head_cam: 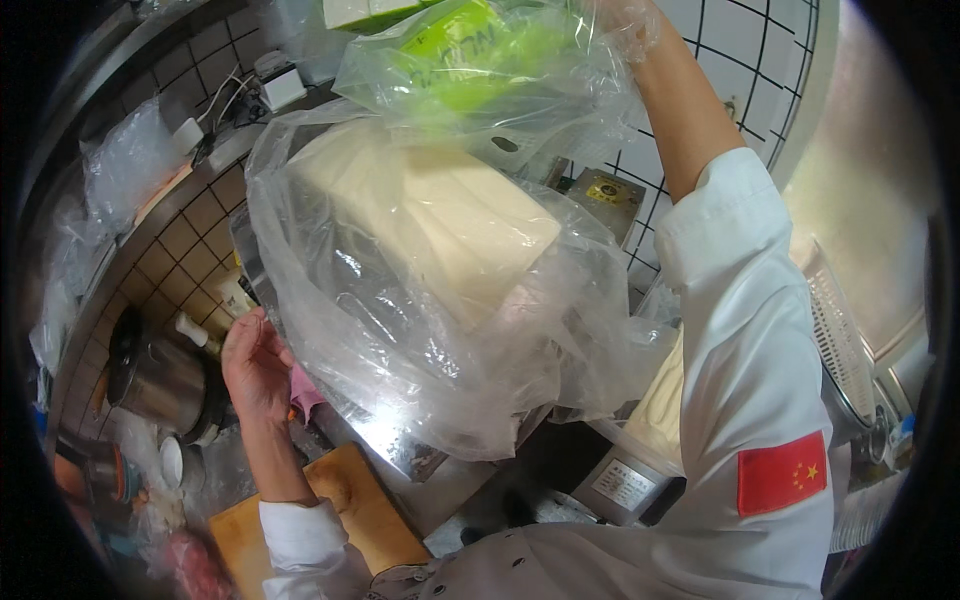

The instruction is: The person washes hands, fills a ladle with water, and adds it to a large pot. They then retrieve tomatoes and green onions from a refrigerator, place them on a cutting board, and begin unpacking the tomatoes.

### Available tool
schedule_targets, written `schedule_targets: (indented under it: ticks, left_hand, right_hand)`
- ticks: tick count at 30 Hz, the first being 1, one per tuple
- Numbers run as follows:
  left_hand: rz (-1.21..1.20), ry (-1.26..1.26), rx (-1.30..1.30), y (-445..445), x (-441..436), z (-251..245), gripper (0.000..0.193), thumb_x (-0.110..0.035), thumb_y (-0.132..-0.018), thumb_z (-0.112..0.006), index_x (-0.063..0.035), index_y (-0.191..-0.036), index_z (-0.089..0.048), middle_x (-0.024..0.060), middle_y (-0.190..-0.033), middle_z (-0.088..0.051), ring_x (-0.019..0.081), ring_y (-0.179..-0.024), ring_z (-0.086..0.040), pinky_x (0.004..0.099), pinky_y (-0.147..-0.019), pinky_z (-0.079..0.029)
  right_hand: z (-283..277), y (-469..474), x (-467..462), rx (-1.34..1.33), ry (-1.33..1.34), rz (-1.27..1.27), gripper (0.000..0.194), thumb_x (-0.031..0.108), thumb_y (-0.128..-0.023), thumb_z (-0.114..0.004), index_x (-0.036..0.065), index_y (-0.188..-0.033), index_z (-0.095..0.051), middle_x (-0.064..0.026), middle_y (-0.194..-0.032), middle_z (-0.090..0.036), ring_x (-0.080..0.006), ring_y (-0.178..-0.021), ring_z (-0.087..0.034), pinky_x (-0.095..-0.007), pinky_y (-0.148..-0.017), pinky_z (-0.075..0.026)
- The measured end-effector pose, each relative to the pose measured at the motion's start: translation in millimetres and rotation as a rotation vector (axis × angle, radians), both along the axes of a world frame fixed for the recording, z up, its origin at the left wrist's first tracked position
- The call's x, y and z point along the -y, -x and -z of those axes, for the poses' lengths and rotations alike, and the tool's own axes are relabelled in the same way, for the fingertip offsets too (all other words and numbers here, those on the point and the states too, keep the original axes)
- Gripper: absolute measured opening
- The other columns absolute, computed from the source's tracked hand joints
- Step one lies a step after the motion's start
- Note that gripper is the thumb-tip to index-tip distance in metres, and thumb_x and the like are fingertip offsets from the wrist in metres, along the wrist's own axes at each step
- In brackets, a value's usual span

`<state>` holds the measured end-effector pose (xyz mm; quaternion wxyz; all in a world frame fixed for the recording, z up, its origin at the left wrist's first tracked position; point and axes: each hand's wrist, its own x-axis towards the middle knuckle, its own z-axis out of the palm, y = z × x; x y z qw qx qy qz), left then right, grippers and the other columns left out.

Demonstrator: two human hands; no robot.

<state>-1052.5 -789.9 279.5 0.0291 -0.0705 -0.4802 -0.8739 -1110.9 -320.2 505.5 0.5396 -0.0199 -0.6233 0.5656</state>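
Note:
A large pale block (480, 202), dough-like in look, lies inside a loose clear plastic bag (360, 315) in front of me. Beneath the bag is a shiny stainless-steel sheet or tray (394, 431). My left hand (259, 367) has its fingers curled at the left edge of this metal. At the top rim, my right hand (626, 26) is partly covered by clear film, and its fingertips are cut off by the picture's edge. Close to it, a bright green packet (465, 60) with writing sits in another clear bag.
A wooden board (375, 510) and a pink cloth (304, 394) lie below left. A steel pot (157, 375) stands at left. On the right are a container of pale dough-like stuff (660, 405), a labelled metal appliance (626, 480) and a white perforated basket (840, 337). A shelf (232, 146) crosses the tiled wall.

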Motion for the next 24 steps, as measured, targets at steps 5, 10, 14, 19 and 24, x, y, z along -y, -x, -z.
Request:
schedule_targets:
  ticks: [5, 10, 14, 19, 24]
  left_hand:
    - [-0.184, 0.245, -0.280, -4, 17, -33, 0.015, -0.013, -0.087, -0.054, -0.0033, -0.098, -0.051, 0.0102, -0.086, -0.061, 0.0171, -0.071, -0.060, 0.0281, -0.059, -0.050]
    - [-0.116, 0.347, -0.271, -6, 18, -42, 0.015, -0.013, -0.087, -0.053, -0.0028, -0.097, -0.051, 0.0105, -0.086, -0.061, 0.0174, -0.071, -0.060, 0.0282, -0.058, -0.049]
    - [-0.001, 0.400, -0.271, -15, 8, -44, 0.016, -0.013, -0.086, -0.055, -0.0020, -0.098, -0.051, 0.0110, -0.085, -0.061, 0.0179, -0.070, -0.060, 0.0285, -0.059, -0.050]
    - [0.059, 0.520, -0.262, -34, 24, -39, 0.025, -0.012, -0.085, -0.056, -0.0001, -0.106, -0.050, 0.0112, -0.091, -0.062, 0.0190, -0.074, -0.062, 0.0293, -0.061, -0.052]
    - [-0.125, 0.743, -0.115, -68, 88, -14, 0.032, -0.016, -0.085, -0.055, -0.0025, -0.113, -0.051, 0.0084, -0.092, -0.062, 0.0163, -0.075, -0.062, 0.0268, -0.065, -0.050]
  right_hand:
    - [13, 9, 3, 0.077, -0.008, 0.122, 0.029, 0.019, -0.083, -0.045, -0.008, -0.087, -0.055, -0.0152, -0.071, -0.055, -0.0225, -0.061, -0.051, -0.0396, -0.054, -0.044]
    - [50, 11, -22, 0.419, -0.571, 0.543, 0.012, 0.014, -0.067, -0.060, 0.002, -0.068, -0.060, -0.0201, -0.070, -0.061, -0.0358, -0.064, -0.059, -0.0421, -0.058, -0.047]
    - [55, 10, -38, 0.423, -1.107, 0.801, 0.018, 0.011, -0.074, -0.057, 0.001, -0.089, -0.060, -0.0213, -0.086, -0.063, -0.0370, -0.083, -0.061, -0.0434, -0.073, -0.048]
    - [58, 7, -64, 0.223, -1.416, 0.709, 0.027, 0.019, -0.079, -0.051, 0.001, -0.099, -0.055, -0.0235, -0.076, -0.060, -0.0371, -0.073, -0.061, -0.0416, -0.062, -0.049]
    - [30, -42, -79, 0.166, -1.218, 0.577, 0.039, 0.027, -0.083, -0.052, -0.009, -0.097, -0.049, -0.0168, -0.068, -0.055, -0.0282, -0.059, -0.057, -0.0404, -0.054, -0.051]
